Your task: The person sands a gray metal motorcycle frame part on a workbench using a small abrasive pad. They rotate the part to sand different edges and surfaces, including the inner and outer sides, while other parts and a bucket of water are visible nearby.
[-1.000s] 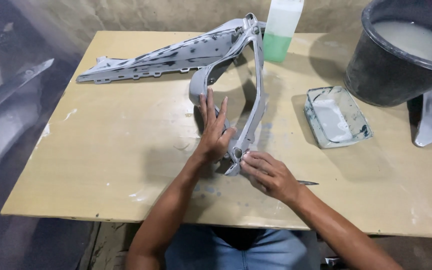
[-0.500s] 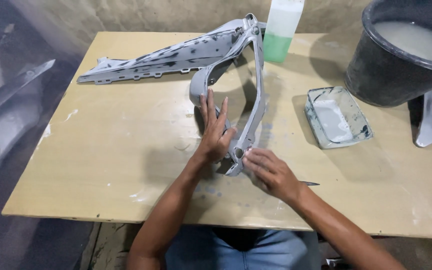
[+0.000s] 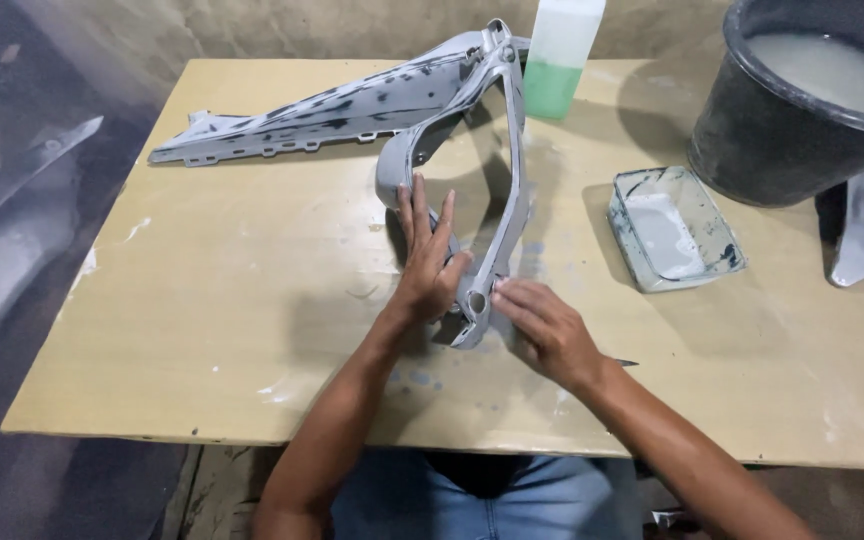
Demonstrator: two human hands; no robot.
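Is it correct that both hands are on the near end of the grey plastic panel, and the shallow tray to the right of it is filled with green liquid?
Not quite. In the head view the shallow tray holds grey paste, not green liquid; the green liquid is in the bottle at the far edge. The left hand and right hand are indeed on the near end of the grey plastic panel.

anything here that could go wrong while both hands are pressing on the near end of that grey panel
The grey panel is long and thin; its far end sits right beside the bottle of green liquid, so a shift under the left hand or right hand might tip it. The shallow tray of grey paste and the full bucket lie close by the right forearm, so a swing could spill them.
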